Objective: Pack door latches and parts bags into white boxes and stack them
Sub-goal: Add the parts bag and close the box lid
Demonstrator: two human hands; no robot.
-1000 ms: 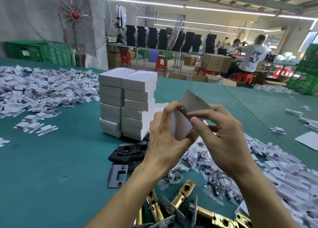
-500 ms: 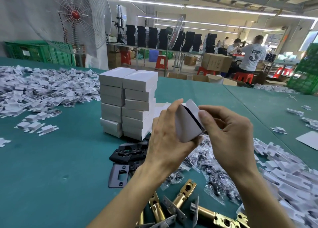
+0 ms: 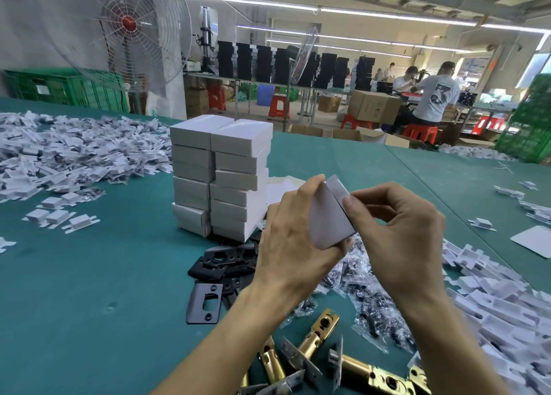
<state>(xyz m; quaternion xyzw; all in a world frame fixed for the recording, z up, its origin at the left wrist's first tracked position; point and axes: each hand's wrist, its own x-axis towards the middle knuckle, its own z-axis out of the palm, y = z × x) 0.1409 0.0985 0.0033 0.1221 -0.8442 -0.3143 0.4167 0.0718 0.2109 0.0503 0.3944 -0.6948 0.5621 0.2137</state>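
Hands: your left hand (image 3: pixel 292 245) is gripping a box (image 3: pixel 326 221); your right hand (image 3: pixel 402 239) is pinching its flap (image 3: pixel 338 189).
Done: a stack (image 3: pixel 220 180) is standing mid-frame.
Left: latches (image 3: pixel 316 344) and bags (image 3: pixel 368 300) are waiting, lower right.

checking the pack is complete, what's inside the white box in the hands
Nothing of the inside shows. The left hand grips the white box and the right hand pinches its end flap almost closed, leaving only a dark slit. Its contents are hidden.

Box (image 3: pixel 326 221) interior hidden; left hand (image 3: pixel 292 245) covers its left face. Latches (image 3: pixel 320 330) cut off by bottom edge. Bags (image 3: pixel 372 314): contents blurred, unidentifiable. Plates (image 3: pixel 205 302) partly behind that hand.
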